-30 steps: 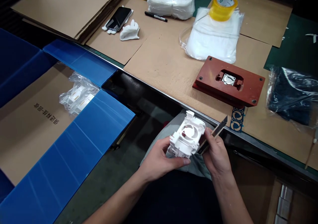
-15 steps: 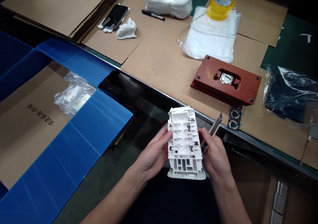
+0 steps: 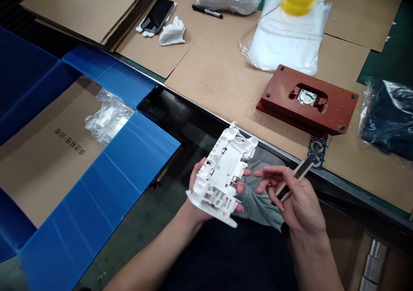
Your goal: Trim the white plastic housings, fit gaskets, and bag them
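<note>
My left hand is closed around a white moulded plastic frame with ribs, slots and a wider lip at its near end. The part is tilted, its far end up to the right, and my fingertips show along its right side. Just right of it, apart from the part, my right hand grips a slim, flat tool with a dark middle and pale edges. I cannot tell the tool's kind. Its tip points up and right, over a small blue patterned piece on the table edge.
A red-brown fixture block sits on the cardboard-covered table. Behind are plastic bags, yellow tape, a marker, a phone and a white glove. To the left is an open blue box with bagged white parts.
The white frame has turned and tilted in my left hand. My right hand has let go of it and moved right, still gripping the slim tool. The view has shifted slightly.
</note>
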`<state>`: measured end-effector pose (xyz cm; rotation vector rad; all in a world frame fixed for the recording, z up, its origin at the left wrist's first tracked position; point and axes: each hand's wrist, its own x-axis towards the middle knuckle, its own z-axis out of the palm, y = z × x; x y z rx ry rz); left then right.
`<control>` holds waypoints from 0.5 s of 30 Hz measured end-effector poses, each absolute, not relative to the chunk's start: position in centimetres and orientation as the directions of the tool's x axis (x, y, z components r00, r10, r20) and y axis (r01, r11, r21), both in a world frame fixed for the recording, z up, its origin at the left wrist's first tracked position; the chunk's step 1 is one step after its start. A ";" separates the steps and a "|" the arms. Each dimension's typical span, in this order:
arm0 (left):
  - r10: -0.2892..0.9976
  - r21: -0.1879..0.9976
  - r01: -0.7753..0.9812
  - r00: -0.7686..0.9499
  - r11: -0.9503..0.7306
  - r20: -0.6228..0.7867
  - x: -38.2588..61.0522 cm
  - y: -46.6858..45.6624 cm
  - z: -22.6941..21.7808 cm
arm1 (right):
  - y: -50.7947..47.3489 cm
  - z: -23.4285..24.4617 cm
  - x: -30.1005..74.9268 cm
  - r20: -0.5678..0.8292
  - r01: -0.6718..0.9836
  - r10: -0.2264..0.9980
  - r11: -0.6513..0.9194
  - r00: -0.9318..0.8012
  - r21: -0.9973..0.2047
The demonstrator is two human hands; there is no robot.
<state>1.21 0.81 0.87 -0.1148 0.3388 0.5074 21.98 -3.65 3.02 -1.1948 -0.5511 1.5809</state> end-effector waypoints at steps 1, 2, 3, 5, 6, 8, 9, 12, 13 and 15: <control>0.455 -0.064 -0.490 0.845 0.869 -0.281 1.1 0.9 0.8 | -3.7 3.0 22.1 -0.419 -0.464 0.905 -0.339 0.077 -0.818; 0.455 -0.084 -0.486 0.856 0.870 -0.244 1.0 1.0 0.9 | -3.8 2.8 22.3 -0.428 -0.475 0.897 -0.330 0.112 -0.816; 0.450 -0.091 -0.479 0.864 0.873 -0.227 1.0 1.0 1.1 | -3.9 2.7 22.3 -0.442 -0.484 0.887 -0.331 0.133 -0.810; 0.447 -0.093 -0.477 0.864 0.874 -0.232 1.0 1.1 1.8 | -4.0 2.4 22.4 -0.475 -0.493 0.868 -0.353 0.144 -0.795; 0.446 -0.100 -0.480 0.861 0.872 -0.243 1.2 1.1 2.2 | -4.1 2.2 22.3 -0.489 -0.495 0.860 -0.365 0.144 -0.788; 0.467 -0.121 -0.513 0.839 0.850 -0.279 1.4 1.1 2.9 | -4.1 2.0 22.0 -0.514 -0.495 0.847 -0.390 0.139 -0.776; 0.474 -0.130 -0.527 0.829 0.840 -0.298 1.6 1.0 3.2 | -4.1 1.9 21.9 -0.524 -0.495 0.841 -0.401 0.136 -0.771; 0.488 -0.136 -0.555 0.804 0.821 -0.340 1.8 0.7 3.4 | -4.0 1.7 21.5 -0.545 -0.488 0.828 -0.423 0.134 -0.763; 0.487 -0.135 -0.555 0.804 0.821 -0.342 1.9 0.5 3.2 | -4.0 1.6 21.4 -0.550 -0.484 0.824 -0.431 0.132 -0.762; 0.469 -0.139 -0.530 0.824 0.837 -0.316 1.8 0.2 2.8 | -3.9 1.5 21.2 -0.558 -0.478 0.820 -0.441 0.129 -0.760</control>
